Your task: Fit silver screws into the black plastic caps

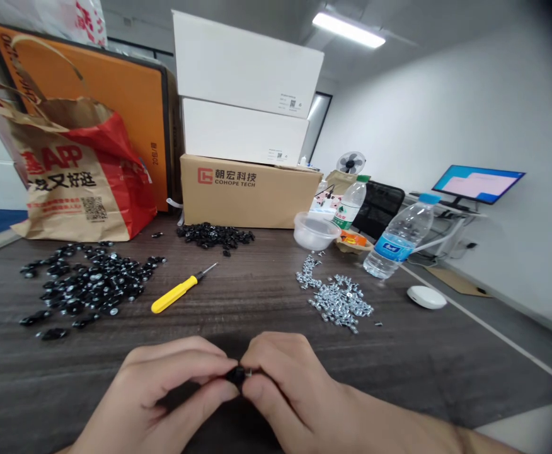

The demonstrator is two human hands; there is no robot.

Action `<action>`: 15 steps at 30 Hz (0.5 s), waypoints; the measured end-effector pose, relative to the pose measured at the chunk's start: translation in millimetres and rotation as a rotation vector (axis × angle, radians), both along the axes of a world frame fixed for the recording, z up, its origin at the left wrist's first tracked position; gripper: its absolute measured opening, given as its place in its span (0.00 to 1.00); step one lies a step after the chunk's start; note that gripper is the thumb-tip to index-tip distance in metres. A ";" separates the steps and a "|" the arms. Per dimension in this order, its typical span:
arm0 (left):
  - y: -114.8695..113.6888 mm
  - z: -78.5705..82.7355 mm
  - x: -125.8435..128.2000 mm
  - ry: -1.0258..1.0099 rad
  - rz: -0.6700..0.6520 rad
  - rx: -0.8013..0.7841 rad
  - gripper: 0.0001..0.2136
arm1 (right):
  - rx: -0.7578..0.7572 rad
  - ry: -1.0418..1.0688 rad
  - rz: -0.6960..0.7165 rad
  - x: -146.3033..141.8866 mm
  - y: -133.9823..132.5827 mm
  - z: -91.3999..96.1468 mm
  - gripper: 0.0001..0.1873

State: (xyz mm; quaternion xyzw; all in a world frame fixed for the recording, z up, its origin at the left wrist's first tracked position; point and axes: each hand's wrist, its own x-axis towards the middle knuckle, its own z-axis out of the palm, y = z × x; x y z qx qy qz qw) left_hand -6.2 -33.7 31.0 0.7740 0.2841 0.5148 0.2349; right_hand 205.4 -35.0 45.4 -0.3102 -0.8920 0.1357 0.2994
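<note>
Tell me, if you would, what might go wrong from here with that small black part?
The small black part, pinched between the left hand and right hand, is tiny and might slip and drop out of sight. The loose silver fasteners lie unconfined on the dark table, so a stray movement could perhaps scatter them.

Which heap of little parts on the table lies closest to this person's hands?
The heap of small silver metal parts, ahead of the right hand. The two other heaps are black and farther off.
</note>
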 end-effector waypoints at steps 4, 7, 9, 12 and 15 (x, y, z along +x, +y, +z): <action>0.2 -2.1 -2.0 0.044 0.009 0.029 0.09 | 0.058 0.027 0.029 0.1 1.3 -3.6 0.13; 2.1 -5.8 -1.4 0.077 0.000 0.083 0.09 | 0.040 -0.016 0.025 0.4 -0.2 -4.1 0.19; 4.5 -8.8 -1.0 0.078 -0.014 0.116 0.09 | -0.013 -0.048 -0.024 0.7 -2.8 -1.1 0.21; 8.2 -12.7 -1.2 0.077 -0.036 0.130 0.11 | -0.096 -0.050 -0.048 1.7 -4.8 4.3 0.15; 9.9 -15.1 -2.1 0.092 -0.050 0.151 0.13 | -0.095 -0.023 0.006 1.9 -1.6 2.9 0.15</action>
